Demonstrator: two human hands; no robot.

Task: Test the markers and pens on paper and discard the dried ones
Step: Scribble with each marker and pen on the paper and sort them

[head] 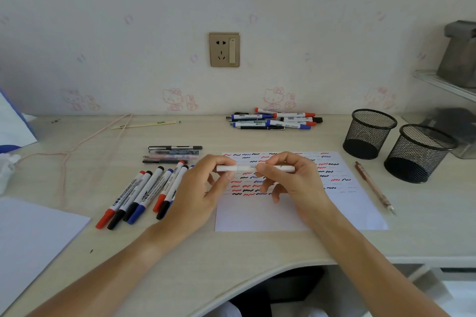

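Step in hand: we judge we are uncapping or recapping a white pen (255, 168) over the test sheet (296, 203); which of the two we cannot tell.
Left hand (203, 188): fingers and thumb curled, pinching the pen's left end.
Right hand (291, 180): thumb and fingers pinching the pen's middle and right part.
Pen position: level, held above the upper half of the sheet, not touching it.
Sheet: rows of red, black and blue squiggles fill its upper part; the near part is blank.
Next move: if uncapping, we need the tip down on blank paper near the last row.
Left of sheet: a fan of whiteboard markers (144, 195); beyond them a short row of pens (172, 154).
Back edge of worktop (231, 252): a pile of markers (273, 119).
Right edge: two mesh pen cups (396, 144), both seemingly empty; a brown pen (373, 186) lies just beside the sheet.
Obstructions: none over the blank area.
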